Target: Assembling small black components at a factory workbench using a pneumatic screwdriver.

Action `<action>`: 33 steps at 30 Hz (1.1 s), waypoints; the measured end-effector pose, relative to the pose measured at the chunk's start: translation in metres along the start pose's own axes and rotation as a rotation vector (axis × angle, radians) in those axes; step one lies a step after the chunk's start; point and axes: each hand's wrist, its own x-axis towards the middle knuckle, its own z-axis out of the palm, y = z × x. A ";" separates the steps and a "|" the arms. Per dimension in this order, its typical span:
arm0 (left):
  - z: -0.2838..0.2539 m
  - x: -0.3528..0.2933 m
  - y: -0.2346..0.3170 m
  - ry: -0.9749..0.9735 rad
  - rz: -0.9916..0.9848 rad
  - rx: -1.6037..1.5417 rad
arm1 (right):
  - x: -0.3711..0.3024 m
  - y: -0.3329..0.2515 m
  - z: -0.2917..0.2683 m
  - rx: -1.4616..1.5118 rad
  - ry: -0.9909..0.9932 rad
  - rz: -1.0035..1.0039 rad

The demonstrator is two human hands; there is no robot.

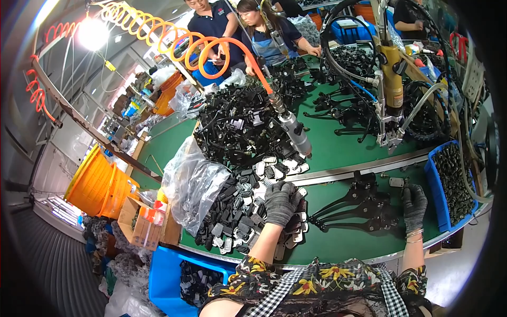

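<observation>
My left hand point(280, 203), in a grey knit glove, rests on a heap of small black and silver cover plates point(243, 222). Its fingers are curled down, and whatever they hold is hidden. Farther right, my gloved right hand point(414, 207) has its fingertips pinched at the end of a small silver plate point(396, 182). Between my hands several black brake levers point(354, 208) lie side by side on the green tabletop point(327, 245), their long blades toward the left hand.
A blue bin of small dark parts point(453, 185) stands at the right edge. Above the bench hang a yellow power driver point(392, 79) and a silver driver point(296, 134) on an orange coiled hose. A metal rail point(338, 175) crosses behind my hands. Beyond lies a black parts heap point(237, 119); co-workers sit behind.
</observation>
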 end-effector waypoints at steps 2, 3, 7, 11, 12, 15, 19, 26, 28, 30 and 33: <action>0.000 0.000 0.001 0.008 0.006 0.018 | 0.000 0.006 0.001 -0.032 0.029 -0.087; 0.001 0.000 0.001 0.006 0.006 0.018 | 0.000 0.007 0.001 -0.048 0.044 -0.130; 0.003 -0.001 -0.001 -0.007 0.009 0.020 | 0.000 0.006 -0.001 -0.059 0.021 -0.113; 0.005 -0.002 -0.004 0.000 0.021 0.035 | 0.001 0.002 -0.002 -0.067 0.016 -0.093; 0.005 -0.001 -0.003 0.024 0.023 0.045 | 0.002 0.001 -0.002 -0.071 0.019 -0.090; 0.002 -0.003 -0.001 0.029 0.025 0.055 | 0.001 -0.005 -0.004 0.002 -0.028 -0.022; -0.015 0.003 0.004 -0.086 0.000 0.042 | 0.007 -0.028 -0.011 0.037 -0.001 -0.049; -0.025 0.002 0.018 -0.293 -0.052 -0.281 | 0.024 -0.028 -0.021 -0.074 -0.006 -0.109; -0.011 -0.002 0.007 -0.329 -0.056 -0.282 | 0.028 -0.029 -0.022 -0.101 -0.019 -0.124; -0.001 -0.001 -0.004 -0.343 -0.060 -0.280 | 0.033 -0.034 -0.022 -0.107 -0.054 -0.122; 0.001 0.001 -0.010 -0.335 0.038 -0.350 | 0.034 -0.037 -0.028 -0.166 -0.092 -0.173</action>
